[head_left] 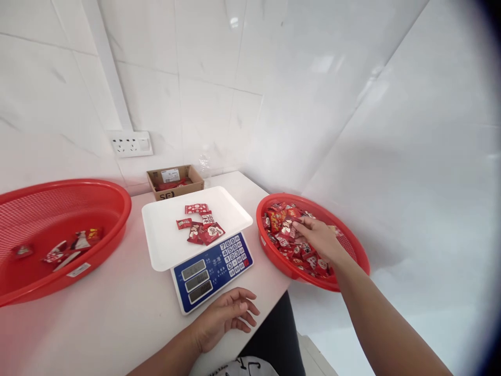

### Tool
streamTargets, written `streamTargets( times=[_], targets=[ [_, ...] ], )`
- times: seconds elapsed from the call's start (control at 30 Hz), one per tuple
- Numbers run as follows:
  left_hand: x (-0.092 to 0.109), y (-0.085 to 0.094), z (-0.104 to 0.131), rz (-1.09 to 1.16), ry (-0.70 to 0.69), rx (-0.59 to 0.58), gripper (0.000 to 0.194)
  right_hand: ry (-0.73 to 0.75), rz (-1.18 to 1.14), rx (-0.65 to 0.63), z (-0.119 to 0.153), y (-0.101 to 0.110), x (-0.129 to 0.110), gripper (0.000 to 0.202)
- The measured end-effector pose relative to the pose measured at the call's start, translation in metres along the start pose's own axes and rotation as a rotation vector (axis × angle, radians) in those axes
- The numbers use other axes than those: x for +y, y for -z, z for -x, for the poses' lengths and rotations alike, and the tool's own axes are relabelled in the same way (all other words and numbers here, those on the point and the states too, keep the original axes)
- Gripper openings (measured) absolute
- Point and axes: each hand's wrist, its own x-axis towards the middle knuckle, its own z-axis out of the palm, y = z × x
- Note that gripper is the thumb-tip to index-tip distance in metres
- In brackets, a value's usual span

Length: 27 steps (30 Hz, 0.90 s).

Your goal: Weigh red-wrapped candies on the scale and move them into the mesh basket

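Right hand: thumb and fingertips pinching one red packet.
Red packet: at the heap's top, inside the right basket; full separation from its neighbours cannot be told. Apparent step, picking out a single piece; lifting it calls for a steady pinch and clearance over the rim.
Right basket: red, round, by the desk edge, heaped with wrapped pieces.
Left hand: fingers loosely spread, nothing held, near the scale.
Scale: blue panel, white tray bearing small red packets.
Carton: behind the tray.
Left basket: red, few packets inside.
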Motion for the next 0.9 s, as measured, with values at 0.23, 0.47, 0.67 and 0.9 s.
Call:
streamTargets(
  times=[0.23, 0.47, 0.67, 0.9],
  targets=[
    [-0.003, 0.0, -0.003, -0.006, -0.022, 0.015, 0.038, 0.161, -0.141, -0.206, -0.017, -0.084, -0.046, 0.01],
    [-0.003, 0.0, -0.002, -0.019, -0.009, 0.033, 0.045, 0.262, -0.218, -0.268, -0.026, -0.139, -0.073, 0.01],
    [-0.002, 0.001, -0.002, -0.025, -0.026, 0.017, 0.039, 0.342, -0.06, -0.131, -0.028, -0.135, -0.071, 0.008],
    [0.003, -0.001, 0.0, -0.031, -0.009, 0.013, 0.038, 0.34, 0.326, 0.125, -0.007, -0.035, -0.052, 0.016]
  ],
)
